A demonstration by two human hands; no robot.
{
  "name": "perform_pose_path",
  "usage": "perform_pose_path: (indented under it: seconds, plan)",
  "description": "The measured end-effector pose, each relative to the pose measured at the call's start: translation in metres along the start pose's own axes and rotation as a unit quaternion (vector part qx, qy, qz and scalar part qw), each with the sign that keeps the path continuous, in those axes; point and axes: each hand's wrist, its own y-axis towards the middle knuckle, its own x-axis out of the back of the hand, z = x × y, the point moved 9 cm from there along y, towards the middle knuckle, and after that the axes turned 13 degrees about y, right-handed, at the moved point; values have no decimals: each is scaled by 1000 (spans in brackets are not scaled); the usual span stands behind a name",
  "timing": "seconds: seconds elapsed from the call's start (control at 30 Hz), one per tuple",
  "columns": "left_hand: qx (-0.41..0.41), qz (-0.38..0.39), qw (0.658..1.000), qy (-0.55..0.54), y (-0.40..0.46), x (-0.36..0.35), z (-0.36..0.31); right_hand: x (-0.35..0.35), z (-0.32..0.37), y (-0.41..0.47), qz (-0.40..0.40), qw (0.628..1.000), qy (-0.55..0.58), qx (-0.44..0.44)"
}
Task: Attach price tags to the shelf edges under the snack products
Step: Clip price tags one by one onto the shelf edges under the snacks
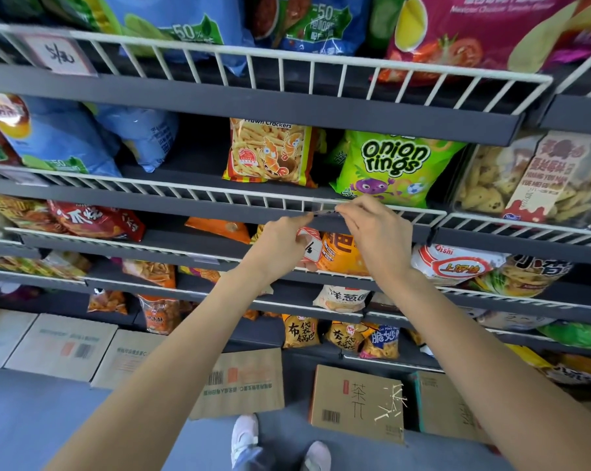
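Note:
Both my hands are up at the white wire rail of the second shelf, just below the green onion rings bag. Between them sits a clear tag holder on the rail. My left hand pinches its left end and also holds price tags, white with red edges, against the palm. My right hand pinches the holder's right end. A prawn crackers bag stands left of the onion rings. A handwritten price tag hangs on the top shelf rail at the left.
Grey shelves with wire fronts hold many snack bags above and below. A clear biscuit tub stands at the right. Cardboard boxes line the floor under the shelves. My shoes show on the blue-grey floor.

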Motion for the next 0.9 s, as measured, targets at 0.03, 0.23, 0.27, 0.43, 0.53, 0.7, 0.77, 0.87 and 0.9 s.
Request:
perform_pose_path:
  seconds: [0.03, 0.23, 0.27, 0.43, 0.53, 0.7, 0.77, 0.87, 0.9]
  plan:
    - [0, 0, 1000, 0, 0, 0, 0, 0, 1, -1, -1, 1000, -7, 5]
    - [3, 1, 1000, -4, 1, -1, 0, -1, 7, -1, 7, 994, -94, 59]
    - [2, 0, 1000, -5, 1, -1, -1, 1, 10, -1, 6, 991, -111, 70]
    - [7, -2, 1000, -11, 0, 0, -3, -3, 14, 1, 43, 985, -129, 110]
    - [10, -5, 1000, -10, 1, 0, -2, -3, 12, 0, 57, 985, -118, 115]
    - [8, -4, 1000, -14, 3, -2, -1, -4, 10, 0, 73, 988, -104, 84]
    - [10, -4, 1000, -15, 3, -1, 0, -4, 10, 0, 73, 989, -102, 75]
    - [5, -3, 1000, -10, 4, -1, 2, -5, 10, -1, 79, 989, -102, 72]
    - [4, -4, 1000, -9, 5, -1, 2, -6, 10, 0, 81, 988, -105, 75]
